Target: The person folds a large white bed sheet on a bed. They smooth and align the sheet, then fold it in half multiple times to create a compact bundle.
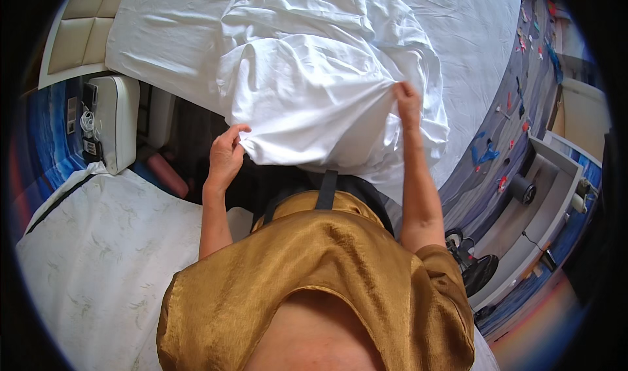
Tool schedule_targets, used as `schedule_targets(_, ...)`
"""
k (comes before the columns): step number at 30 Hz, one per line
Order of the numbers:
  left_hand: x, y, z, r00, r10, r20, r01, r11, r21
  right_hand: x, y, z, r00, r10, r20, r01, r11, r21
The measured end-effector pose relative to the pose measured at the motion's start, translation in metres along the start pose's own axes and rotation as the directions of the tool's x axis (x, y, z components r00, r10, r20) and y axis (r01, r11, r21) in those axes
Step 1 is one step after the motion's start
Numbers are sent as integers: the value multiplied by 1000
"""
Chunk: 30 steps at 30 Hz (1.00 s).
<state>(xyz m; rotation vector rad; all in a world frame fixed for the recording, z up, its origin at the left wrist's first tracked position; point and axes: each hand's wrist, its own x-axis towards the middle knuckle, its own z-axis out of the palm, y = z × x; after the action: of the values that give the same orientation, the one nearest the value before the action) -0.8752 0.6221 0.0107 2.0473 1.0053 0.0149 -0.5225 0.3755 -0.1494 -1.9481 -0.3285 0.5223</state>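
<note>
A large white sheet (pixel 307 77), crumpled and folded over itself, lies on the bed (pixel 170 37) and hangs at its near edge. My left hand (pixel 226 155) is closed on the sheet's near left corner, the index finger lying along the fabric. Farther to the right, my right hand (pixel 407 103) grips a bunched part of the same sheet in a fist. Taut creases run from the right fist across the cloth toward the left. What lies beneath the bunched cloth is hidden.
A padded headboard (pixel 82 31) rises at the far left, beside a white nightstand (pixel 118 122) with coiled cable. Another mattress (pixel 111 253) with a pale patterned cover lies at lower left. Small scattered items (pixel 487 152) cover the grey floor at right, near a long open drawer (pixel 523 207).
</note>
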Motion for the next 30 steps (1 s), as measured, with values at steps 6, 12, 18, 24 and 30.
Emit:
schedule_targets(6, 68, 15, 51, 904, 385, -186, -372, 923, 100, 106, -81, -61, 950, -168, -263, 148, 984, -96)
schedule_targets(12, 149, 32, 71, 940, 184, -289, -170, 983, 73, 127, -31, -33, 953, -177, -244, 153, 982, -114)
schedule_targets(18, 179, 19, 45, 924, 19, -382, 5, 998, 62, -44, -40, 48, 960, -274, 53, 279, 945, -171)
schedule_targets(24, 174, 40, 44, 862, 331, -385, -278, 942, 187, -110, -79, 79, 881, -414, 230, 465, 851, -246)
schedule_targets(30, 154, 110, 94, 807, 589, -26, -505, 713, 487, -106, -76, 102, 804, -412, 428, 568, 746, -349)
